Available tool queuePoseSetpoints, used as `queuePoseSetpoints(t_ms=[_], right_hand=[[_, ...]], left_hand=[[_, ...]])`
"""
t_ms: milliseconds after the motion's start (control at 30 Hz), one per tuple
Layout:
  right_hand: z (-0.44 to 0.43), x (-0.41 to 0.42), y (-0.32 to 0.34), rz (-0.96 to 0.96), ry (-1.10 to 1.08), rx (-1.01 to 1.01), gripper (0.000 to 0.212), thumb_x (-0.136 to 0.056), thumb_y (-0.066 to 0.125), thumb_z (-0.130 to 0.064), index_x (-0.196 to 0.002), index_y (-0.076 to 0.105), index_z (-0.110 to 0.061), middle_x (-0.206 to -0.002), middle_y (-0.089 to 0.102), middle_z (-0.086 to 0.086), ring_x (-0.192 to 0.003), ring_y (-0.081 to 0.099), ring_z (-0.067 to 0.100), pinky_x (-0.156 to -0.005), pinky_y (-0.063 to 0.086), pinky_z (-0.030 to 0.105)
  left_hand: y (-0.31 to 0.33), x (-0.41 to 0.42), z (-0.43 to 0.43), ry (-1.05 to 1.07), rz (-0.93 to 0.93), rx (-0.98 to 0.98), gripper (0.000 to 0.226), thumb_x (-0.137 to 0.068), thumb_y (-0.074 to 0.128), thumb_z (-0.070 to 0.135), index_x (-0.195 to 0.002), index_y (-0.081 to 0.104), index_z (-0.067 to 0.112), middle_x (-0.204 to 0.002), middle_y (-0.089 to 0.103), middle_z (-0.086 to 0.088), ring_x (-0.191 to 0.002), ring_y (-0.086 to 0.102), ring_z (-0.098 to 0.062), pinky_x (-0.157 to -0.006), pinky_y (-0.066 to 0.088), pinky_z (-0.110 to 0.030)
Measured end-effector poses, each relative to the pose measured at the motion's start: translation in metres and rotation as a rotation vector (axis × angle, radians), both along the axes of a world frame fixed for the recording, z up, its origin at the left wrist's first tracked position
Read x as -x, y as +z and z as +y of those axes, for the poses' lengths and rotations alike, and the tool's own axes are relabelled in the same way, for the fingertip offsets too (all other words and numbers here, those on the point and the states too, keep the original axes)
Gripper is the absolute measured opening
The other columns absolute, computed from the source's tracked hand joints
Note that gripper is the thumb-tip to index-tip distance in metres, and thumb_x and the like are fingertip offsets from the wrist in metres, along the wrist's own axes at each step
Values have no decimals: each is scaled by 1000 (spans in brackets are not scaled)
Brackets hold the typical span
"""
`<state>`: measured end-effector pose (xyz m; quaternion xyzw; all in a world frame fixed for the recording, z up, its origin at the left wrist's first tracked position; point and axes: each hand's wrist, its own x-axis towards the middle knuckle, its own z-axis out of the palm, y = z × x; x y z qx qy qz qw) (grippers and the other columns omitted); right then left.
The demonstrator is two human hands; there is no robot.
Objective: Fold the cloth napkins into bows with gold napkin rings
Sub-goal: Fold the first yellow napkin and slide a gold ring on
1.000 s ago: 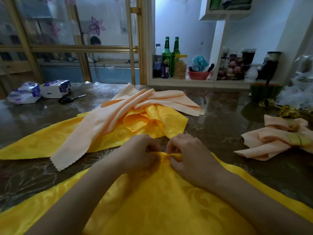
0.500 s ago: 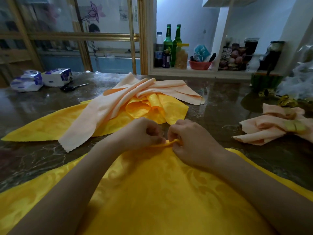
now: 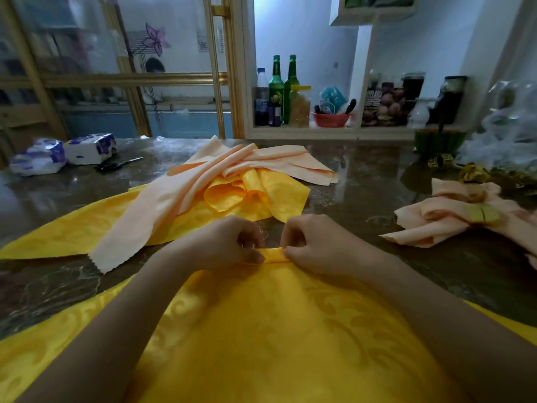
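Yellow napkin [image 3: 276,330], spread over the near part of the table [image 3: 348,181], is gripped at its far corner by both hands, which are held close together. The left hand [image 3: 229,245] and right hand [image 3: 316,245] are each curled on a small rolled fold of the cloth. Only this first narrow fold is judged to be made, and the rest of the cloth lies flat.

At least one peach bow [image 3: 441,219] is seen finished at the right, cinched by a gold ring [image 3: 483,213]. A heap of peach and yellow napkins [image 3: 232,181] lies loose at the far centre, not yet folded. Most of the work is therefore judged to be left. Gold pieces [image 3: 476,173] at the far right may be spare rings, but this cannot be told.
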<state>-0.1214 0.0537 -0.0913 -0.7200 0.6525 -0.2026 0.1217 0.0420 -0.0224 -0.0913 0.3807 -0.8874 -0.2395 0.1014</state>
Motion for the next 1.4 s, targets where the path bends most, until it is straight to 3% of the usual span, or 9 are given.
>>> queuePoseSetpoints(t_ms=[233, 333, 467, 567, 700, 800, 1033, 1200, 1400], right_hand=[[3, -2, -2, -2, 39, -17, 9, -81, 62, -17, -90, 65, -17, -86, 59, -4, -81, 56, 12, -73, 53, 32], [6, -5, 1, 14, 52, -13, 11, -76, 64, -14, -79, 58, -22, -83, 55, -5, -76, 53, 11, -65, 50, 31], [9, -12, 3, 169, 85, 48, 21, -75, 60, -11, -74, 46, -26, -82, 46, -10, -75, 46, 9, -60, 36, 23], [11, -16, 1, 219, 113, 25, 21, -79, 59, -12, -77, 45, -28, -88, 45, -7, -82, 46, 11, -63, 40, 23], [15, -17, 8, 161, 130, -125, 5, -83, 60, -21, -83, 56, -23, -93, 45, -7, -85, 47, 12, -73, 47, 30], [17, -14, 12, 84, 130, -146, 16, -87, 58, -24, -92, 65, -11, -96, 56, 2, -87, 55, 17, -77, 50, 34], [6, -6, 5, -25, 70, -186, 12, -84, 68, -22, -90, 58, -24, -86, 54, -10, -77, 52, 3, -61, 42, 17], [11, -1, 6, -42, 56, -240, 13, -86, 66, -23, -99, 61, -21, -86, 53, -10, -76, 50, 3, -64, 43, 17], [14, -9, 9, 41, 43, -236, 21, -82, 65, -15, -99, 55, -23, -98, 52, -5, -89, 52, 13, -74, 48, 27]], left_hand=[[-6, 1, 12, -56, 66, 58, 18, -79, 67, 11, -76, 56, 25, -77, 57, 6, -66, 48, -4, -60, 41, -16], [-5, 1, 12, -93, 72, -28, 13, -80, 68, 14, -76, 57, 19, -76, 55, 2, -68, 48, -9, -63, 43, -28], [3, -3, 9, -76, 61, -156, 23, -84, 66, 28, -81, 63, 6, -72, 54, -3, -64, 47, -9, -62, 38, -27], [2, -5, 9, -81, 32, -153, 10, -82, 70, 23, -86, 66, 14, -78, 59, -8, -69, 51, -11, -68, 44, -34], [-1, -5, 11, -70, 4, -140, 20, -79, 73, 22, -95, 61, 16, -71, 47, 5, -64, 44, -9, -64, 38, -27], [-1, -3, 12, -84, -45, -106, 23, -80, 73, 24, -97, 59, 16, -75, 48, 5, -66, 44, -10, -64, 38, -25], [2, 3, 15, -6, -175, -80, 26, -81, 71, 28, -101, 59, 18, -80, 50, 7, -71, 47, -9, -68, 40, -25], [13, 19, 44, 33, -476, 256, 28, -91, 57, 30, -116, 57, 17, -112, 57, 0, -99, 55, -16, -77, 46, -27], [13, -17, 43, -17, -263, 140, 22, -94, 53, 18, -114, 61, 15, -111, 60, -2, -93, 53, -13, -72, 41, -15]])
